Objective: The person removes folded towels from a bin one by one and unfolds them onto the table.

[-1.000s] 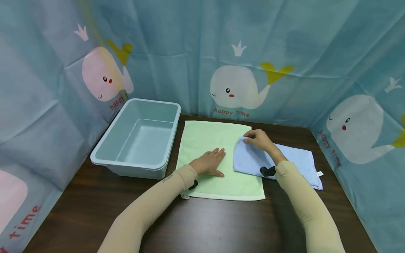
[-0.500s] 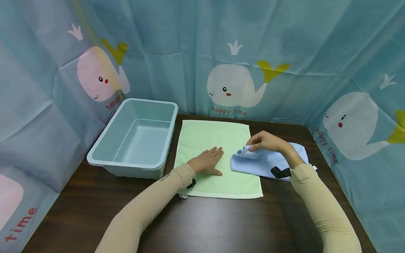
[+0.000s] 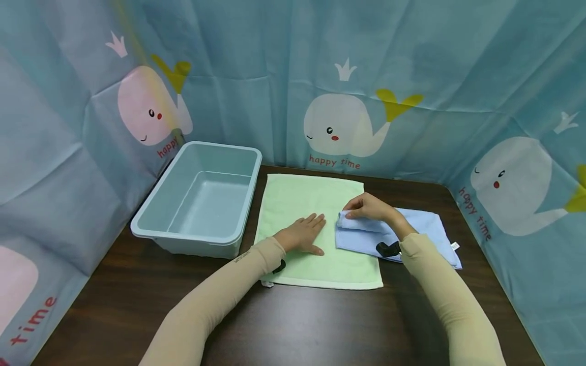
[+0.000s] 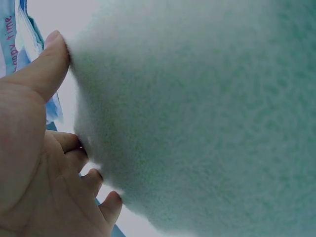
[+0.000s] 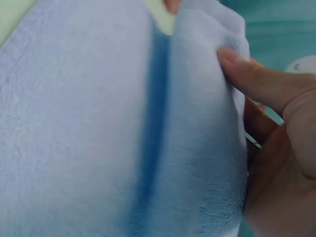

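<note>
My left hand rests with spread fingers on a light green towel, which lies flat at the middle of the table. In the left wrist view its fingertips touch the towel's fuzzy surface. To the right, a folded blue towel overlaps the green one's right side. My right hand pinches the blue towel's far left corner, where a strip of the far edge is lifted and turned over. In the right wrist view the thumb presses on that fold; the other fingers are behind the cloth, partly hidden.
A pale blue plastic basin stands left of the green towel with nothing visible inside. The dark wooden table is bordered at the back and sides by a blue curtain with whale prints.
My right hand has lifted the blue towel's far edge and turned it toward me, crumpling it midway. The blue towel has shifted slightly left. My left hand has stayed on the green towel.
</note>
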{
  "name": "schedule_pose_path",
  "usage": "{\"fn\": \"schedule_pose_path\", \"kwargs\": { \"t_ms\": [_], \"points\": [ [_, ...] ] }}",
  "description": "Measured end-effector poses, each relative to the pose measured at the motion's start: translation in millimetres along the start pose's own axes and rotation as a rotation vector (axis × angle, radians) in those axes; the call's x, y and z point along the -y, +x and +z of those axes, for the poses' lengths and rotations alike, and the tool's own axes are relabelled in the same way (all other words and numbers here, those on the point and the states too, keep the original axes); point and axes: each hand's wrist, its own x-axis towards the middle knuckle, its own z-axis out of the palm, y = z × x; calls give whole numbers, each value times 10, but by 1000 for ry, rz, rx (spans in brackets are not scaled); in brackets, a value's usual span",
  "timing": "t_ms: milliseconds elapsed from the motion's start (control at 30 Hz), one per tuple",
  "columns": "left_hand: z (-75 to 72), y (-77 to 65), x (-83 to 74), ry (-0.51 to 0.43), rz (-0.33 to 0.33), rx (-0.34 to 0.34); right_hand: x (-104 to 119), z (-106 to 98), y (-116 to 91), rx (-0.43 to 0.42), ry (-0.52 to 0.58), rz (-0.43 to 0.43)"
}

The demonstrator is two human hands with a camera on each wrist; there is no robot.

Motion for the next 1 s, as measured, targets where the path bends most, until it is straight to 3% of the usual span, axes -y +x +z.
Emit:
{"fn": "schedule_pose_path", "kwargs": {
  "t_ms": [200,400,567,733,867,1000],
  "points": [
    [13,18,-16,16,0,-12,-118,113,108,-115,-76,50],
    [-21,16,-81,80,17,-60,-175,166,169,-205,-126,30],
    [-85,13,-263,188,119,-172,-180,171,203,-278,-188,31],
    [-78,68,-441,202,212,-267,-199,175,200,-325,-233,29],
    [-43,141,-518,230,220,-300,-229,72,36,-380,-226,38],
    [-51,166,-532,246,207,-337,-382,-181,-350,-465,-168,84]
  ]
}}
